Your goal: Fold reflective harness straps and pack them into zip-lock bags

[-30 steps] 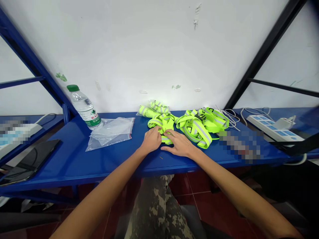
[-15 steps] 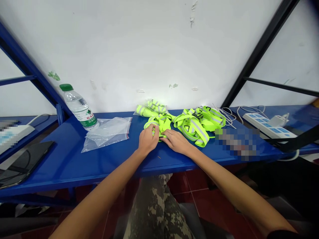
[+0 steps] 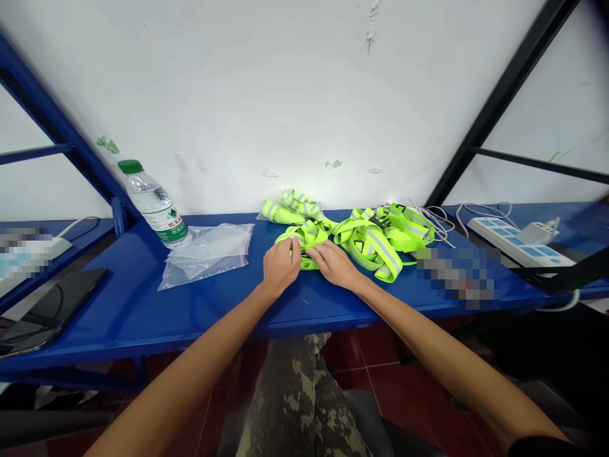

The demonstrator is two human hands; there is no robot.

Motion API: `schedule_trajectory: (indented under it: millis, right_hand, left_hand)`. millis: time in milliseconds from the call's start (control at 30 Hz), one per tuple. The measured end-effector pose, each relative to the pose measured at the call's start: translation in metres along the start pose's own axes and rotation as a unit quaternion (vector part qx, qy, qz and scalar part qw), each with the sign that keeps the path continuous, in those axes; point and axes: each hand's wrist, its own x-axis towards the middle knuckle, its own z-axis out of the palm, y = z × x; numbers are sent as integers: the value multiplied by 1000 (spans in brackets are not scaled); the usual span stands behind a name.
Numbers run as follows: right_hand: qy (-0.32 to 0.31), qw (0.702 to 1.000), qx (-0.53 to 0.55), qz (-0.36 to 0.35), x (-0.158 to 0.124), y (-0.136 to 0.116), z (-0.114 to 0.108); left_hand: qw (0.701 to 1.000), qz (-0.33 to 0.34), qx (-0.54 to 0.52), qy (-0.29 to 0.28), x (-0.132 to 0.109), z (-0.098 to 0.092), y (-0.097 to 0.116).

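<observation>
Since the earlier frames, both hands have been drawn closer together and the folded bundle of neon-yellow reflective strap (image 3: 308, 236) has been squeezed into a smaller, flatter wad, slightly nearer the wall. Two hands are counted, one bundle between them, one loose heap of neon-yellow reflective straps (image 3: 383, 238) just to its right, and one bagged roll of yellow straps (image 3: 289, 208) behind it by the wall. One clear plastic water bottle with a green cap (image 3: 155, 206) and a small stack of clear zip bags (image 3: 209, 254) are seen well to the left on the blue metal shelf (image 3: 143, 308). The bundle's near edge is gripped by the left hand (image 3: 280, 266) with fingers curled and pressed together, and by the right hand (image 3: 335, 265) with bent fingertips closed on the folds; neither hand is spread.
</observation>
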Motion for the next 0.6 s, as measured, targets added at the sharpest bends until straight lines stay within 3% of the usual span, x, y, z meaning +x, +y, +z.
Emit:
schedule_trajectory:
  millis: [367,500,600]
  right_hand:
    - [47,996,64,45,18,10,12]
    - [89,992,76,44,18,12,14]
    - [87,992,64,64,18,12,15]
  left_hand:
    - [993,-53,49,-94,21,1,2]
    - [991,-45,46,-120,27,2,0]
    - [987,-43,53,-145,31,4,-1]
